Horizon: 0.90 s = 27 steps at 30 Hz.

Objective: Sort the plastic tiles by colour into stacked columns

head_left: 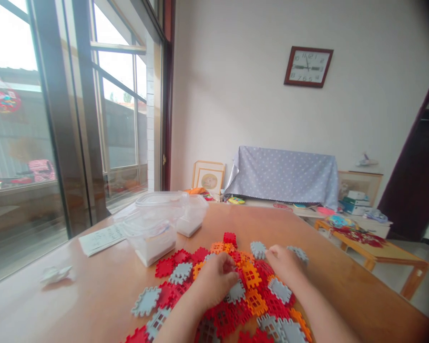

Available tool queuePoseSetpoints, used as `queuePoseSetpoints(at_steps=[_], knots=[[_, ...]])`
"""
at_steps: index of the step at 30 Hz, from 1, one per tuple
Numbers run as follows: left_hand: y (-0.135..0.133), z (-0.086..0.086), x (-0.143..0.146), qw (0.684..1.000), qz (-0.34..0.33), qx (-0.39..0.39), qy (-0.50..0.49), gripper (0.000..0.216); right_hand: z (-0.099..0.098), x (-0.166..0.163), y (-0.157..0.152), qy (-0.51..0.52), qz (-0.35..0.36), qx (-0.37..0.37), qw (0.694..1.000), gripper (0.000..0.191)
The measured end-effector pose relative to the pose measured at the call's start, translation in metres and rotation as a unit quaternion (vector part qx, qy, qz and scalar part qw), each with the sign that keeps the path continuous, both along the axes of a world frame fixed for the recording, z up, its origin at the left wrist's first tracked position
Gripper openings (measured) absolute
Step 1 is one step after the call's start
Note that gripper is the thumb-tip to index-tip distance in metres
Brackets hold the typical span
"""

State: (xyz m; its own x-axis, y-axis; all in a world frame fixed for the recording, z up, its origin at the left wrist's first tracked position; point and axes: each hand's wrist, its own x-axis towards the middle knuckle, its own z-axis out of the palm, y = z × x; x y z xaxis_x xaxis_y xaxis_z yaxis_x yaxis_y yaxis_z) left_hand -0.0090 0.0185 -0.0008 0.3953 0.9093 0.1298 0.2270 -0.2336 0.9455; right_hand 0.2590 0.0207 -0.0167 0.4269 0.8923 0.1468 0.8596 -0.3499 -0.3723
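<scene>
Grey, square, notched plastic tiles (293,331) lay closest, seemingly light, stiff, best edge-pinched (left grip (217,280), right grip (283,263): couldn't tell whether holding)!

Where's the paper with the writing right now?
In the head view, the paper lies on the left side of the table, just left of the nearer clear plastic tub.

Red all over the middle here, red pcs (164,268) mixed w/ bright orange pcs (256,302) & cool lt-grey pcs (146,301), all loud vs the warm orangey-brown tbl (343,290)! Up back, a blue-grey cloth (286,176) shows off its white dots against a plain pale-grey wall (229,90), & there's the clock (308,67), dk reddish-brown frame, whitish face, dk nos. Far rt, a yellow-tan low bench (389,257) w/ deep red up top!
</scene>
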Motion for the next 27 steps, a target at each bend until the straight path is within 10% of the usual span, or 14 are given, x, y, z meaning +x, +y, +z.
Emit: queuePoseSetpoints(at_steps=[13, 22, 27], knots=[[-0.009, -0.005, 0.005, 0.944, -0.072, 0.18, 0.267, 0.018, -0.005, -0.003, 0.002, -0.042, 0.007, -0.049, 0.998, 0.027], [-0.007, -0.001, 0.001, 0.968, -0.043, 0.17, 0.177, 0.015, 0.001, -0.007, -0.003, -0.035, 0.007, -0.027, 0.999, 0.025], [0.002, 0.0, 0.004, 0.999, 0.005, -0.003, -0.04, 0.002, 0.007, -0.017, -0.008, 0.028, 0.044, 0.075, 0.996, 0.032]])
